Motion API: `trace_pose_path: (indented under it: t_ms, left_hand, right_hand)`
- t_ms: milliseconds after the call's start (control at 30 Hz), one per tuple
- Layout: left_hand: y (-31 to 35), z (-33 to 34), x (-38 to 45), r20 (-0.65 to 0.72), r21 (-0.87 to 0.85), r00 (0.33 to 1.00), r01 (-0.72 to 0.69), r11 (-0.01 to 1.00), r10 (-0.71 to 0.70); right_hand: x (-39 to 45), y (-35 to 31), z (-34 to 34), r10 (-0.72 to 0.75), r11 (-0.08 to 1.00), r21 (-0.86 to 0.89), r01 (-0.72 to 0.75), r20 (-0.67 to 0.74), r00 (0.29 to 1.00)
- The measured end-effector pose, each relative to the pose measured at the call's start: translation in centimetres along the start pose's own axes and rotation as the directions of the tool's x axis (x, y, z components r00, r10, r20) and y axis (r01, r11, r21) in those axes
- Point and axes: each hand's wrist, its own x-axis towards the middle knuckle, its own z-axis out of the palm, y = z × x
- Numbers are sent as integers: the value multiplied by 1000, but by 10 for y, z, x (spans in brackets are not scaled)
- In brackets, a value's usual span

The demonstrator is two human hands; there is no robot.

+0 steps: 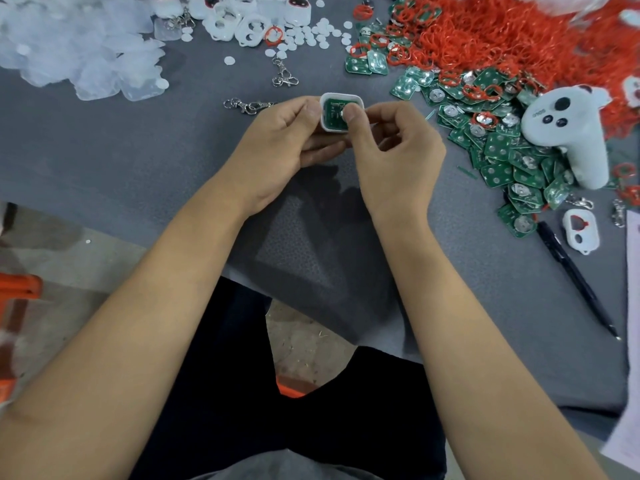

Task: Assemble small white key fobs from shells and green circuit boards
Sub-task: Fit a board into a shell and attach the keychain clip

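White shell point(326, 100) with green board point(335, 111) pinched in left hand point(277, 147), right hand point(391, 157) thumb pressing board; boards pile point(502, 147), red rings point(502, 39), pen point(575, 278) right.

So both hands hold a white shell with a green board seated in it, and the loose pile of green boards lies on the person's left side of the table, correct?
Not quite. The head view shows both the left hand and right hand holding the white shell with a green board in it, but the pile of green boards lies on the person's right side of the table, not the left.
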Motion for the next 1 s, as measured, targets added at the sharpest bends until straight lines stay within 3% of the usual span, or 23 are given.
trace_pose_path:
  t_ms: [400,1000]
  left_hand:
    - [-6,-4,1,33,97,999,-36,995,33]
    - [3,0,-4,58,162,997,-61,985,52]
  right_hand:
    - [-3,2,1,-44,992,-120,43,-8,999]
    - [-2,-3,0,-20,996,-89,19,-9,1000]
